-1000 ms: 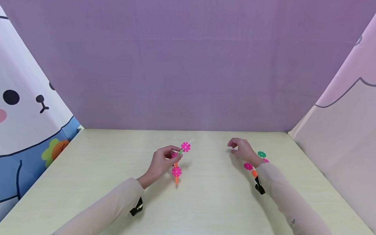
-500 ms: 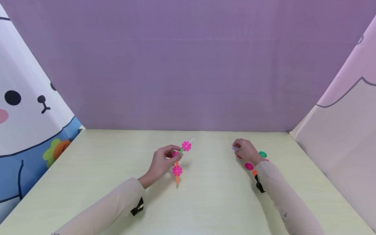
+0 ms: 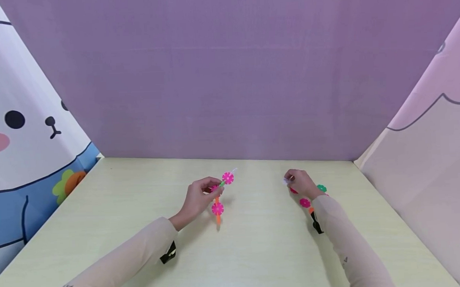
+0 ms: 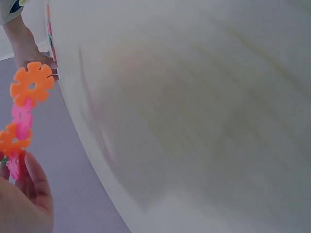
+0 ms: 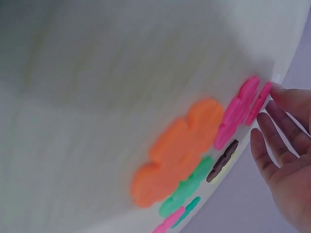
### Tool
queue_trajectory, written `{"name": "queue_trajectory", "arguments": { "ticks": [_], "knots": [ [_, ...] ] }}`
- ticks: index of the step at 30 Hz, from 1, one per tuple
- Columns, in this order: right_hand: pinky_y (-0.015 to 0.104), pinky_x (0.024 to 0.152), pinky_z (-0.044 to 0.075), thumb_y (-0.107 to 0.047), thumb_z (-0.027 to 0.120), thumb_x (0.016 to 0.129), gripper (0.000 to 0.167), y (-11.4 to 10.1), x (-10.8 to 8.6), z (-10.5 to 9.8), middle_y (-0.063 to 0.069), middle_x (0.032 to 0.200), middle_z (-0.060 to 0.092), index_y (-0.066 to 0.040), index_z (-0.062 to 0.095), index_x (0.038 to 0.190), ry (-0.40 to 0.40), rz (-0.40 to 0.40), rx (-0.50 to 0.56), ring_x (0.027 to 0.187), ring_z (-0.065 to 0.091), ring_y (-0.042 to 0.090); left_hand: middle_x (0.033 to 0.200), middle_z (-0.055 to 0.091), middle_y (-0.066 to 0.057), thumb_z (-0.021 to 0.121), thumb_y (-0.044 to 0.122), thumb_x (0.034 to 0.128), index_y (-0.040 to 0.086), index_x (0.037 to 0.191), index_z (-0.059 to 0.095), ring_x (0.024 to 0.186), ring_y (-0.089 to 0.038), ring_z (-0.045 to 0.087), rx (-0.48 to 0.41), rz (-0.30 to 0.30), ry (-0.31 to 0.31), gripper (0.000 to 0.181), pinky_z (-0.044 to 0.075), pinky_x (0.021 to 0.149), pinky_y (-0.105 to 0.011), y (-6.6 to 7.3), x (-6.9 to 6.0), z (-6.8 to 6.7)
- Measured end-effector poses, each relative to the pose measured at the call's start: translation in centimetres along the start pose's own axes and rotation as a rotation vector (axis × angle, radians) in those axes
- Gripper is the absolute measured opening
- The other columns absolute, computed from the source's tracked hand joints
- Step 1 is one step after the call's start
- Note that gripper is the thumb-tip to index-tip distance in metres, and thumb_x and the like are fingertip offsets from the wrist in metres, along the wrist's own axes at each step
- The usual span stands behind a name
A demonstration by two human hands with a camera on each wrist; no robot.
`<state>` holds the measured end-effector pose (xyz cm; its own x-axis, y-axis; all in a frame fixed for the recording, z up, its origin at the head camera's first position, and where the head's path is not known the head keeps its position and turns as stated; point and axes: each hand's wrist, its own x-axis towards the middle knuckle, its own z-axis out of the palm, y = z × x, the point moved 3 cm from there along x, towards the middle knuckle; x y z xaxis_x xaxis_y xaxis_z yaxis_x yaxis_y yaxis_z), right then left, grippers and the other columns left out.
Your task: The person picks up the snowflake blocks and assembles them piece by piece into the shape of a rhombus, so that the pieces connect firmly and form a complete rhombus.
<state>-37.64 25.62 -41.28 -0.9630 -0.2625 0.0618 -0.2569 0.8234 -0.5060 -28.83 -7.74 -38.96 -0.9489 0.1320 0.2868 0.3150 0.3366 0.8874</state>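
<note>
- Disc chain (image 3: 217,208) is hanging from the left hand (image 3: 199,196), raised over the tabletop (image 3: 264,243), left of middle, closer to the far edge than the near one.
- Left hand is pinching it partway along, near a green disc (image 3: 221,184). Orange-and-pink run is dangling toward the near edge; an outer pink disc (image 3: 228,177) and a clear-looking end piece (image 3: 234,170) are pointing toward the far edge.
- Right hand (image 3: 301,185) is looking to be pinching a pale disc (image 3: 286,181) right of middle, near the far edge; fingers are partly covering it.
- Spare discs are lying toward the right edge: magenta disc (image 3: 304,203), teal disc (image 3: 321,188), others half hidden by the wrist.
- Reading all of it as thin moulded plastic: likely weighing next to nothing, discs staying stiff.
- Slot joints are probably being the weak spots: twisting or popping under side load.
- Faces are looking smooth, so I'm expecting some slip; notched rims should be giving bite.
- Not rating it fragile.
- Best hold: pinching flat faces right beside the joint being loaded, leaving the mating slot uncovered. Holding by an end disc would be letting the run swing.
</note>
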Motion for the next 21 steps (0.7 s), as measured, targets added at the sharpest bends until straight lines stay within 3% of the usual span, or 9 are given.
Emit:
{"name": "queue_trajectory", "arguments": {
  "ticks": [7, 15, 21],
  "knots": [
    [0.036, 0.075, 0.052, 0.011, 0.06, 0.076, 0.026, -0.3, 0.2, -0.1, 0.018, 0.098, 0.058, 0.005, 0.059, 0.102, 0.028, 0.0, 0.004, 0.088, 0.057, 0.028, 0.087, 0.068, -0.002, 0.069, 0.018, 0.0807, 0.018, 0.1, 0.066, 0.072, -0.016, 0.06, -0.012, -0.043, -0.005, 0.019, 0.05, 0.06, -0.024, -0.1, -0.1, 0.1],
    [0.035, 0.073, 0.051, 0.01, 0.059, 0.078, 0.015, -0.8, -0.1, -0.9, 0.015, 0.087, 0.061, 0.002, 0.064, 0.089, 0.084, -0.063, -0.027, 0.079, 0.055, 0.024, 0.091, 0.067, -0.004, 0.07, 0.018, 0.0805, 0.023, 0.113, 0.059, 0.072, -0.016, 0.061, -0.012, -0.024, -0.007, 0.035, 0.052, 0.064, -0.026, 0.0, -0.1, 0.0],
    [0.033, 0.072, 0.051, 0.006, 0.06, 0.081, 0.011, -1.2, -0.3, -1.2, 0.013, 0.086, 0.064, 0.001, 0.064, 0.09, 0.078, -0.077, 0.029, 0.079, 0.057, 0.022, 0.093, 0.065, -0.004, 0.07, 0.019, 0.0807, 0.026, 0.118, 0.056, 0.072, -0.016, 0.061, 0.002, -0.024, -0.014, 0.04, 0.051, 0.064, -0.026, -0.2, 0.0, 0.1]
  ]
}}
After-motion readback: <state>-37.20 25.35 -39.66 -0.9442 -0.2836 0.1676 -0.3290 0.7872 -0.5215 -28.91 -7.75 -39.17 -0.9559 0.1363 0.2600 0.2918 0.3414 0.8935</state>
